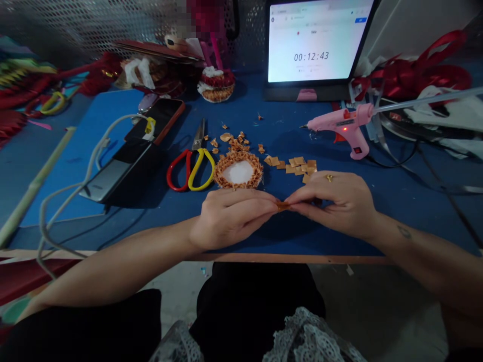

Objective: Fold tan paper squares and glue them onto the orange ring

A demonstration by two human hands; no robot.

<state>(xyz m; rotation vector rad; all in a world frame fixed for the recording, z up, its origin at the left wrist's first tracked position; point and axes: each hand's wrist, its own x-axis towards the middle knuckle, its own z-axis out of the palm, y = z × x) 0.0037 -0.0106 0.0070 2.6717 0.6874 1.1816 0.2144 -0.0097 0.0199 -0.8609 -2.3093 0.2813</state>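
My left hand (230,217) and my right hand (334,201) meet over the front of the blue table (396,191), both pinched on one small golden-orange ribbon piece (283,205) held between their fingertips. Just behind the hands lies a round white disc ringed with folded golden pieces (238,170). To its right sits a loose row of several cut golden squares (296,166). Golden scraps (234,140) are scattered behind the disc.
Red-and-yellow scissors (190,166) lie left of the disc, with two phones (136,146) and a white cable (98,151) further left. A pink glue gun (345,125) stands at the right. A tablet (315,42) showing a timer is at the back, red ribbons (415,75) beside it.
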